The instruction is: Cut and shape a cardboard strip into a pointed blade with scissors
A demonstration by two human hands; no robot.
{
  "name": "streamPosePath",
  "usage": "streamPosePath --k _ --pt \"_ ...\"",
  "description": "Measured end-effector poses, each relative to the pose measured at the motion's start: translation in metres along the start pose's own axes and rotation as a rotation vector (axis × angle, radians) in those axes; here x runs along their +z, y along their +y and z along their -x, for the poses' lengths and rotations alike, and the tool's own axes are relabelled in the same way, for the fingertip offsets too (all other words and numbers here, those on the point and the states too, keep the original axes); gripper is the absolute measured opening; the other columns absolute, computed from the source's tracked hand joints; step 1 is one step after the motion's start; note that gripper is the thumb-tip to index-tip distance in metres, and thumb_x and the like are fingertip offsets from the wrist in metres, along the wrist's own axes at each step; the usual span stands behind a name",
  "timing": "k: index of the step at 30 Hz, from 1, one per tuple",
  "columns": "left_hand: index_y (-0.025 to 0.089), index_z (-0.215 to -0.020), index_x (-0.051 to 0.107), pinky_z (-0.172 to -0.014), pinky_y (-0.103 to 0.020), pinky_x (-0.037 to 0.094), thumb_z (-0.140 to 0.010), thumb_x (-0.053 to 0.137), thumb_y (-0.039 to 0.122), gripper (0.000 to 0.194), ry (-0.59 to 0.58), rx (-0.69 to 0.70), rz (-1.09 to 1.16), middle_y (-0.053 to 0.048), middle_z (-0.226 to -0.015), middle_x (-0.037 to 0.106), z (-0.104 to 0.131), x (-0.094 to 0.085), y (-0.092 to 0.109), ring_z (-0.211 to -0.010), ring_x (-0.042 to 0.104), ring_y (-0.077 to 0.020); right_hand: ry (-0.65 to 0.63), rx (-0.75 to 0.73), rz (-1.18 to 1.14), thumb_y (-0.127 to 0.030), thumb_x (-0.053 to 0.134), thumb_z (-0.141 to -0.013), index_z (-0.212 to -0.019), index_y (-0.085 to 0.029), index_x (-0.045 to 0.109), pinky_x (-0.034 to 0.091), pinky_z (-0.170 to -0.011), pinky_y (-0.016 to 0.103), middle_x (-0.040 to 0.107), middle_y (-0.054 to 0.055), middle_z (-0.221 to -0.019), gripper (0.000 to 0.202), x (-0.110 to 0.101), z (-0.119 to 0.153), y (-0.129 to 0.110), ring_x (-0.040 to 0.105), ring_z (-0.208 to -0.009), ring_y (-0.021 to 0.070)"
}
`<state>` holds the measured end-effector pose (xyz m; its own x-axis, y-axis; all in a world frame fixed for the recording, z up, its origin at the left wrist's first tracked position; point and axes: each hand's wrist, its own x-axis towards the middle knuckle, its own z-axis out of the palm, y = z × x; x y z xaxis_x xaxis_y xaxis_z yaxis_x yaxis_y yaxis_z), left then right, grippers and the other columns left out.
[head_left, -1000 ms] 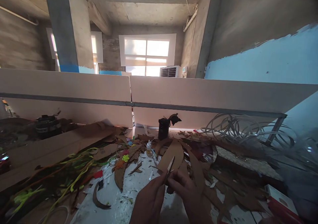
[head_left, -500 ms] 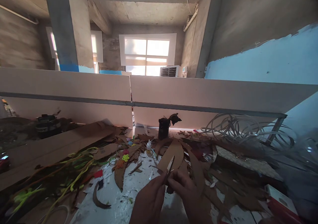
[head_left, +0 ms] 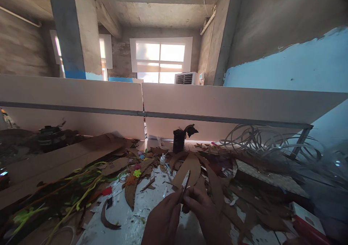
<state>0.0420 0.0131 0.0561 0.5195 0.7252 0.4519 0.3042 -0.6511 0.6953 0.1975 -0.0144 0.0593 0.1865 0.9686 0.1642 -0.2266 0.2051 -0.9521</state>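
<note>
My left hand [head_left: 164, 216] is closed, its thumb and fingers pinching a narrow pointed strip [head_left: 186, 179] that is pale on one side and dark along its edge. The strip's tip points up and away from me, and its material is too dim to make out. My right hand [head_left: 202, 209] is closed at the lower end of the same strip, fingertips pressed close to the left thumb. What lies between the right fingers is partly hidden. Just beyond the hands lies a large leaf-shaped piece of brown cardboard [head_left: 191, 162].
A small white dropper bottle [head_left: 162, 160] stands beyond the hands, near a dark canister [head_left: 178, 140]. Cardboard scraps [head_left: 216, 187] cover the right. Green and yellow strands [head_left: 84, 196] lie left, near a dark curved piece [head_left: 106, 217]. Coiled clear tubing [head_left: 258, 140] sits back right.
Both hands stay almost in place. The fingers of my right hand have shifted slightly against the strip, and the strip's tilt is nearly the same.
</note>
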Motion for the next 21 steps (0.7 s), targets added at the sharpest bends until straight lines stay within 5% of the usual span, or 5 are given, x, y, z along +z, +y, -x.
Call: streamPosePath --k 21 --pt "0.031 -0.137 0.054 -0.101 -0.026 0.049 -0.098 0.041 0.029 0.041 -0.009 -0.044 0.05 0.0 -0.132 0.065 0.0002 -0.0013 0.0036 -0.119 0.062 -0.016 -0.018 -0.001 -0.011 -0.04 0.077 -0.07 -0.068 -0.017 0.063 0.041 -0.06 0.025 0.054 -0.003 -0.063 0.027 -0.0028 -0.0005 0.0037 0.051 -0.061 0.0132"
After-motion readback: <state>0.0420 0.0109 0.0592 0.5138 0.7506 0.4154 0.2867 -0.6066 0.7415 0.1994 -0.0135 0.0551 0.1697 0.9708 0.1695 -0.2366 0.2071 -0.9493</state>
